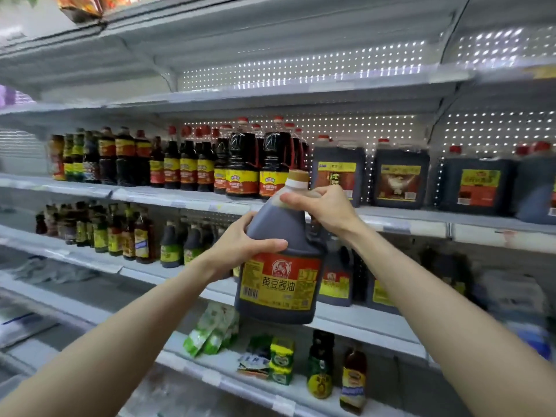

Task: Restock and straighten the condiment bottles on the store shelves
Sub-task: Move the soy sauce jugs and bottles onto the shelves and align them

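Holding a large dark soy sauce jug [279, 266] in mid-air before the shelves, the person has both hands closed on it. The left hand [240, 245] wraps the shoulder, thumb across the front. The right hand [325, 209] curls over the top by the neck.

Recommended: support the body's weight, set the base flat on the lower shelf [361, 319] beside the matching jugs [334, 281], and turn the label outward.

The red-and-yellow label reads 黄豆酱油; the smaller print is illegible.
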The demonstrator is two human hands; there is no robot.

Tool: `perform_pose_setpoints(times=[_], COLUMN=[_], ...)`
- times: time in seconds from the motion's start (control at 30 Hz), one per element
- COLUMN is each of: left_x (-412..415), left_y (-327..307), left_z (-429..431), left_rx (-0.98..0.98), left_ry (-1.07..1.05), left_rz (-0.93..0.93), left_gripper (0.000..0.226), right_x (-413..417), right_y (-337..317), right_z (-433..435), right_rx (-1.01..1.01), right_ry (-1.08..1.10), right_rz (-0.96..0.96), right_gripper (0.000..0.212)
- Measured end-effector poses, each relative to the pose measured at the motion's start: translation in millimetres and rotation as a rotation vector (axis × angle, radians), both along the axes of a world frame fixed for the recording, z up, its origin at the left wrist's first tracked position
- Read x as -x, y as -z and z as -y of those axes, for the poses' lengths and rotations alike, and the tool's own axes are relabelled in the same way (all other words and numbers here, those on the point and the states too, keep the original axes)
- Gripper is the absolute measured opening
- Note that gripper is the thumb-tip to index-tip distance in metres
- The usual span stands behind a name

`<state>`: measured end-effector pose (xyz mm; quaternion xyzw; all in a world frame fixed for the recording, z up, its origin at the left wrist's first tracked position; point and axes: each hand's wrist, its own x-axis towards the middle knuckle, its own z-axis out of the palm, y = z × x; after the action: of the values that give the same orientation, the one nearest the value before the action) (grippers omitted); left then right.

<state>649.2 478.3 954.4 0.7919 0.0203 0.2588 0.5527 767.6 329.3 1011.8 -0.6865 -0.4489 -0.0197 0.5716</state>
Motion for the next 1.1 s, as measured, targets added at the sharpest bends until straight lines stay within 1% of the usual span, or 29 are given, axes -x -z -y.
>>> perform_pose_setpoints(times=[0.07, 0.1, 0.17, 0.23, 0.33, 0.4, 0.53, 0.6, 0.77, 0.93, 1.07, 1.1], left_x=[-3.0, -6.0, -12.3, -20.0, -34.4, -49.1, -81.7, -102.3, -147.0, -203.6, -243.0, -252.2], left_y=[-0.8, -0.2, 3.7, 9.6, 22.7, 32.6, 62.0, 81.0, 108.6, 131.0, 152.5, 156.5], left_z=[-38.0, -53.5, -79.7, -100.2, -125.0, -144.5, -175.1, -187.8, -204.2, -221.7, -235.5, -239.0], left_rx=[-0.033, -0.042, -0.045, -0.040, -0.038, -0.034, 0.009, 0.031, 0.049, 0.059, 0.068, 0.074], left_ry=[0.057, 0.075, 0.102, 0.120, 0.123, 0.134, 0.160, 0.185, 0.227, 0.237, 0.249, 0.251], left_rz=[-0.037, -0.051, -0.064, -0.070, -0.076, -0.087, -0.112, -0.131, -0.165, -0.165, -0.177, -0.180], left_gripper=[0.070, 0.074, 0.081, 0.083, 0.083, 0.083, 0.084, 0.084, 0.077, 0.067, 0.072, 0.072], right_x=[4.7, 4.4, 2.6, 0.2, -10.3, -21.9, -46.9, -64.8, -107.0, -157.9, -192.5, -200.4], right_y=[5.4, 8.3, 12.5, 15.4, 24.5, 33.1, 59.7, 77.1, 102.2, 122.3, 144.2, 147.4], right_z=[-28.5, -41.1, -63.9, -82.5, -105.7, -122.6, -148.2, -161.9, -175.9, -192.9, -204.5, -207.2], right_rx=[-0.018, -0.024, -0.012, -0.003, 0.030, 0.045, 0.102, 0.101, 0.175, 0.198, 0.228, 0.240], right_ry=[0.041, 0.058, 0.102, 0.135, 0.157, 0.175, 0.230, 0.249, 0.312, 0.346, 0.378, 0.388], right_rz=[-0.039, -0.046, -0.049, -0.060, -0.052, -0.068, -0.115, -0.149, -0.138, -0.144, -0.143, -0.143], right_gripper=[0.037, 0.037, 0.043, 0.050, 0.063, 0.062, 0.052, 0.055, 0.061, 0.060, 0.063, 0.061])
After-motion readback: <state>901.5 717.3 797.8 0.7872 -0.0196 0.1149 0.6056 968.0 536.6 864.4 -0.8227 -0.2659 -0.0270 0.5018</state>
